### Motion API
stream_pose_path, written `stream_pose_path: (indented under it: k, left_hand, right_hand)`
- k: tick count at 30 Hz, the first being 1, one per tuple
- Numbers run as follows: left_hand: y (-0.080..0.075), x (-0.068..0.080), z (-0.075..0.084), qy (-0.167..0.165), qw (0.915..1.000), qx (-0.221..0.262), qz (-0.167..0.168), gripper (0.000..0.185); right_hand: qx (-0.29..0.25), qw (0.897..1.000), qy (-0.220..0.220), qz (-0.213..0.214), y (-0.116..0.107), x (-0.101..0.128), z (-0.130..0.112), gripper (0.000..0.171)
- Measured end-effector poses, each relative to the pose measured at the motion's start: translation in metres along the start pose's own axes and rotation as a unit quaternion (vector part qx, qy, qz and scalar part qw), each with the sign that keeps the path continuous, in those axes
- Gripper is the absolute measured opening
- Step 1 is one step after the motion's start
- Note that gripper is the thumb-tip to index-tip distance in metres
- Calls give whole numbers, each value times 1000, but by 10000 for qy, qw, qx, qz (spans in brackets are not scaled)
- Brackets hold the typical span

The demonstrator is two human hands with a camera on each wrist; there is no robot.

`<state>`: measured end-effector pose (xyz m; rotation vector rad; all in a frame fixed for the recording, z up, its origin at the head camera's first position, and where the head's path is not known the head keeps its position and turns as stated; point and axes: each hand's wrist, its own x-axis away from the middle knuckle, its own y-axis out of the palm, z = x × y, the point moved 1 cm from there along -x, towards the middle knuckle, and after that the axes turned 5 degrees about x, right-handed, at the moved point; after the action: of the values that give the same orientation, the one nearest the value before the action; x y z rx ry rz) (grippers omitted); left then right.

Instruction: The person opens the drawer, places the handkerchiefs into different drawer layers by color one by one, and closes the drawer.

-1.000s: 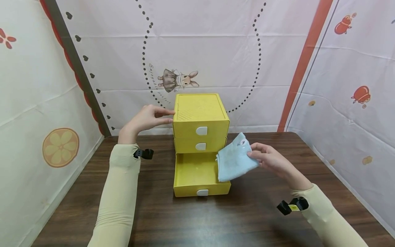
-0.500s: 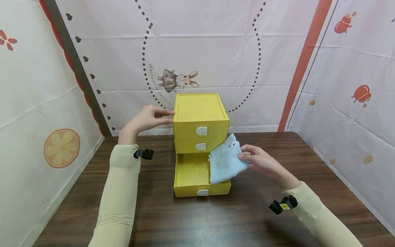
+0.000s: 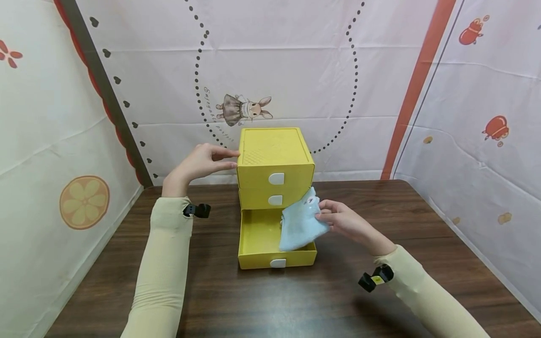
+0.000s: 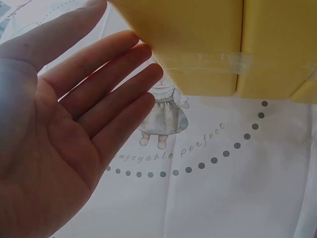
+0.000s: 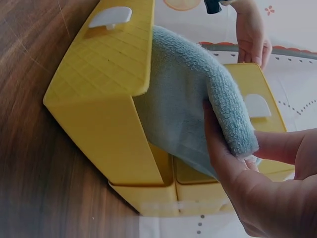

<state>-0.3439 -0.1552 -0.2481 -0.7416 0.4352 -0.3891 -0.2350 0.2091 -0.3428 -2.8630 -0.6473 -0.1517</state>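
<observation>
A yellow three-drawer cabinet (image 3: 275, 162) stands at the back of the brown table; its bottom drawer (image 3: 259, 237) is pulled out. My right hand (image 3: 338, 218) pinches a folded light-blue towel (image 3: 299, 221) and holds it partly inside the right side of that drawer. In the right wrist view the towel (image 5: 190, 99) drapes over the drawer's wall (image 5: 106, 64), my thumb on its fold. My left hand (image 3: 202, 162) rests with straight fingers against the cabinet's top left side; the left wrist view shows those fingers (image 4: 119, 74) flat against the yellow wall (image 4: 198, 44).
Printed cloth walls enclose the table (image 3: 253, 300) on three sides, close behind the cabinet. The two upper drawers are closed, each with a white handle (image 3: 276, 179).
My right hand has carried the towel leftward and down, from beside the open drawer to partly inside it. The left hand has stayed against the cabinet.
</observation>
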Motion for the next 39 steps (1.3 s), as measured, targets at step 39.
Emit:
stream_pose_path:
  k: [39]
  left_hand:
    - [0, -1, -2, 15, 10000, 42, -51, 48]
  right_hand:
    - [-138, 9977, 389, -529, 29, -23, 11, 34]
